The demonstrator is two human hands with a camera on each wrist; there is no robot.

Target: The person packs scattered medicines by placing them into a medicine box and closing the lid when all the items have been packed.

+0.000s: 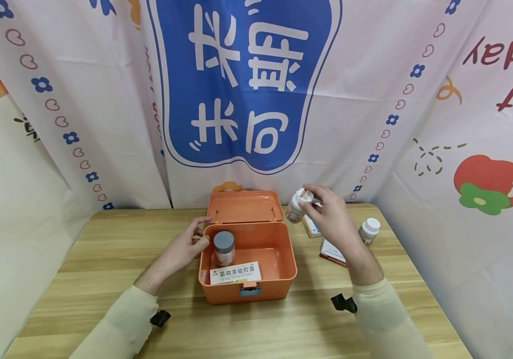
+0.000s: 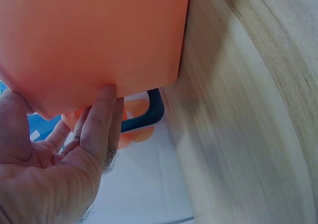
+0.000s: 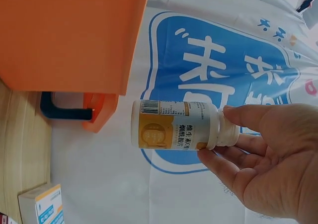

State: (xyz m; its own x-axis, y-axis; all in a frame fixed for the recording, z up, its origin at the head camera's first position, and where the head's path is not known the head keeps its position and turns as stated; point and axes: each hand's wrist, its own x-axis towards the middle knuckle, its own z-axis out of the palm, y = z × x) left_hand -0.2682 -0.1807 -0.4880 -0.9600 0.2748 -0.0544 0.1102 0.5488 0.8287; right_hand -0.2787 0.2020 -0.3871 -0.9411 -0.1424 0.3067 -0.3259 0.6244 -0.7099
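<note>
My right hand (image 1: 330,212) pinches a white pill bottle (image 3: 171,127) by its cap between thumb and fingers, holding it tilted in the air right of the box's raised lid. An orange and pale label wraps the bottle. My left hand (image 1: 184,252) touches the left rear corner of an orange plastic box (image 1: 249,294); its fingertips lie against the outer wall and the thumb is at the rim. Inside the box, a grey-lidded jar (image 1: 225,248) stands at the left, and a white medicine carton (image 1: 236,272) leans along the front wall.
The orange lid (image 1: 245,206) is open toward the curtain (image 1: 355,60) behind. To the right, beyond the box, lie a small carton (image 1: 312,227), a red-edged white carton (image 1: 332,252) and another white bottle (image 1: 369,230) on the wooden table (image 1: 81,294).
</note>
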